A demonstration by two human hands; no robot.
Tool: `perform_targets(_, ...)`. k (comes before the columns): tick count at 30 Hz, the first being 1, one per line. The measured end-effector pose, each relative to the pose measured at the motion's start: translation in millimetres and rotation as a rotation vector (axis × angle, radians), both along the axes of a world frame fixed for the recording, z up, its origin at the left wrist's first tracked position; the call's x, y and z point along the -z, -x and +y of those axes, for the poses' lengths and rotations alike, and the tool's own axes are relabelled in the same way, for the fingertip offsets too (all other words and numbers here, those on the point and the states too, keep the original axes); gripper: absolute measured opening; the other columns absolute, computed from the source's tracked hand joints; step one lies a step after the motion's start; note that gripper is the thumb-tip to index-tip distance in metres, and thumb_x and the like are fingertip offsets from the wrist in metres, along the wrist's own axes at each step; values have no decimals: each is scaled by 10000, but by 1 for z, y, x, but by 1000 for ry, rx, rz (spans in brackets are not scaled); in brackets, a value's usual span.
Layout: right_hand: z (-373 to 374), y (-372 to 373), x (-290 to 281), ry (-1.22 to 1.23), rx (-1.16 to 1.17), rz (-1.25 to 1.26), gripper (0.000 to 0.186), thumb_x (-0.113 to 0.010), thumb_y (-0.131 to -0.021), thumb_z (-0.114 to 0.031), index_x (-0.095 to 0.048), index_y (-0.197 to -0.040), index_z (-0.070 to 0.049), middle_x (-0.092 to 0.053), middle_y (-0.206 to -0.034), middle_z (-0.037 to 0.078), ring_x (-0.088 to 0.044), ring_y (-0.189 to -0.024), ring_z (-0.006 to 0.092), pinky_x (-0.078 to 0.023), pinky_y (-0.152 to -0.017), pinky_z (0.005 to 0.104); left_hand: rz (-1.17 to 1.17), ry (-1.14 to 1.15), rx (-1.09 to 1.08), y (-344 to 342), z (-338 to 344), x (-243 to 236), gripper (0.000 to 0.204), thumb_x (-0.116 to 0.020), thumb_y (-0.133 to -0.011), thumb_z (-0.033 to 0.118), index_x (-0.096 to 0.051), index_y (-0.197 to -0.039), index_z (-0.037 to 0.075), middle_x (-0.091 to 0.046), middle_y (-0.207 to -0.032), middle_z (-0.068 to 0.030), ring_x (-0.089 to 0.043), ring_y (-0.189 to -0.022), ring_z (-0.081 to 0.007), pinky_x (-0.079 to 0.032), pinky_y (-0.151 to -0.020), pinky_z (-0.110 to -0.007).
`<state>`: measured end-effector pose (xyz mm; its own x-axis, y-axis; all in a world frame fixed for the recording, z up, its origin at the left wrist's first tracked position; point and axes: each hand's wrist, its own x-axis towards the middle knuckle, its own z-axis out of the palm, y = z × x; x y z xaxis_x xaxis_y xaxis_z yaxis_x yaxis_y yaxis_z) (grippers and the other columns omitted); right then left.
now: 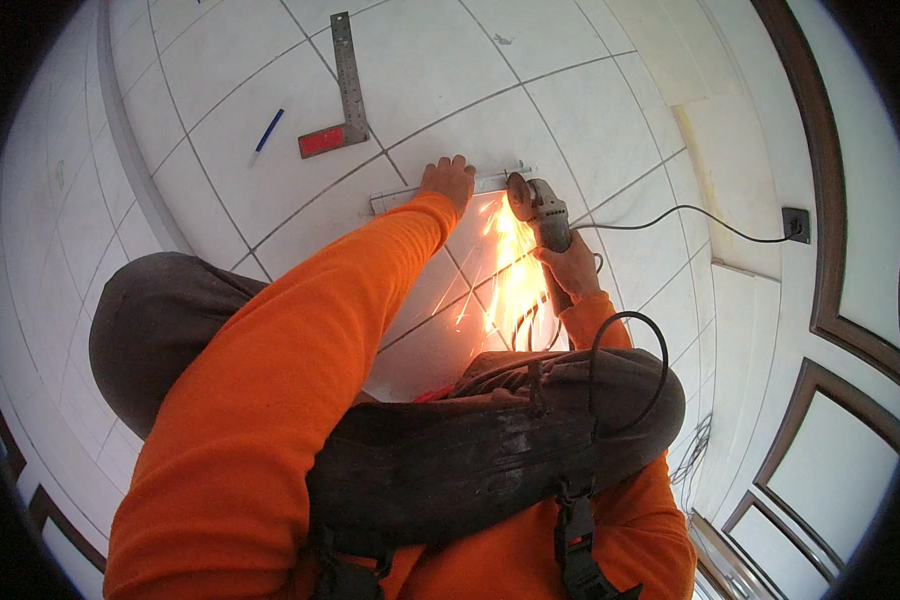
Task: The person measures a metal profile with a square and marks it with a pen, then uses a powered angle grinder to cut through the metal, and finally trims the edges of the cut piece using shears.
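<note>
While sparks (pixel 513 265) fly, the left hand (pixel 448 183) pins the bar (pixel 490 183) and the right hand (pixel 573 268) runs the grinder (pixel 547 215)

Where the disc (pixel 519 196) comes up to the bar, just right of centre in the upper half of the frame, a bright stream pours toward the lower edge and the person's folded right leg (pixel 490 430). The step in hand looks like a cut near the bar's right end, though the glare and the disc itself hide the exact line of contact, so it may be grinding instead.

The bar lies slightly aslant on the tiled floor (pixel 450 60), its left end near the middle of the frame. The left hand is closed over it, fingers bent across the far edge, well left of the disc. The right hand is wrapped round the body of the grinder, whose cable (pixel 690 208) runs to a socket (pixel 796 225) at the right of the frame.

Upper left of centre rests a square (pixel 348 80) with a red handle, and left of that a blue pen (pixel 268 130); neither is in use.

As I judge it, the next move calls for steady pressure on the bar, an even feed with the disc kept in line, and the left hand kept clear of it.
</note>
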<state>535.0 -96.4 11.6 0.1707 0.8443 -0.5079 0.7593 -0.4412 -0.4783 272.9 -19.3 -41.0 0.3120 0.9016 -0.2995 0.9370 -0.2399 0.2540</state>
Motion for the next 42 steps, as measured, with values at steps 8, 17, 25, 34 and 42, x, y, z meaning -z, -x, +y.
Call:
perform_targets(8, 3, 6, -6, 12, -57, -73, 715, -798, -691, -391, -577, -1211, 47, -694, -1088, 269, -686, -1028, 398, -533, -901, 443, 8, 31, 3, 4, 0, -2, 536, -773, -817, 270, -585, -1296, 123, -579, -1190, -97, -605, -1104, -295, -536, -852, -439)
perform_targets(17, 4, 3, -2, -24, -55, -45, 687, -790, -701, -396, -592, -1199, 35, -692, -1093, 272, -684, -1031, 406, -533, -896, 446, -5, 45, 14, 4, 3, -4, 492, -771, -824, 277, -596, -1252, 108, -574, -1197, -93, -612, -1096, -297, -555, -838, -441)
perform_targets(25, 8, 12, -17, 47, -59, -97, 720, -793, -689, -398, -570, -1221, 33, -702, -1056, 241, -705, -970, 368, -548, -872, 424, -61, 97, -15, 8, 5, -18, 382, -735, -833, 214, -644, -1185, 101, -583, -1212, -97, -613, -1094, -295, -555, -857, -433)
perform_targets(34, 2, 1, -27, -106, 130, -38, 631, -825, -684, -344, -609, -1151, 21, -711, -1007, 211, -709, -934, 339, -551, -835, 419, -236, 334, -267, 35, 33, -28, 606, -703, -848, 386, -564, -1384, 140, -577, -1330, -98, -572, -1233, -315, -499, -1001, -441)
perform_targets(42, -5, -7, -26, -184, 202, 57, 627, -826, -689, -333, -615, -1157, 27, -713, -1012, 211, -709, -934, 326, -545, -838, 406, -211, 341, -420, 52, 56, -42, 541, -722, -815, 335, -604, -1299, 123, -594, -1305, -112, -579, -1222, -321, -487, -1002, -438)
